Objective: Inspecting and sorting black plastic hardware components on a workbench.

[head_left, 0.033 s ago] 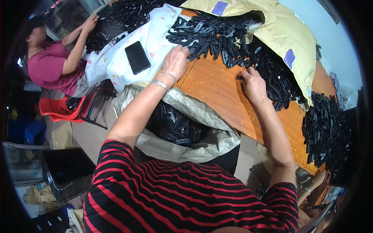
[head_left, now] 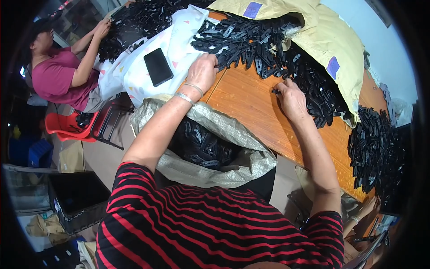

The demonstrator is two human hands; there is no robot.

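My left hand (head_left: 202, 71), with bangles at the wrist, rests at the near left edge of a pile of slim black plastic pieces (head_left: 237, 38) on the wooden table. Its fingers are curled in; what they hold, if anything, is hidden. My right hand (head_left: 292, 98) is over the table beside a second heap of small black pieces (head_left: 316, 89). Its thumb and fingers pinch a small dark piece (head_left: 274, 90), mostly covered by the fingertips. Below my arms, an open woven sack (head_left: 242, 134) holds more black pieces (head_left: 201, 145).
A black phone (head_left: 158, 66) lies on a white patterned cloth (head_left: 130, 76) at left. Yellow paper sacks (head_left: 333, 38) lie behind the piles. Another black heap (head_left: 374, 148) is at right, near another person's hand (head_left: 368, 207). A person in a maroon shirt (head_left: 53, 80) works at left by a red chair (head_left: 62, 124).
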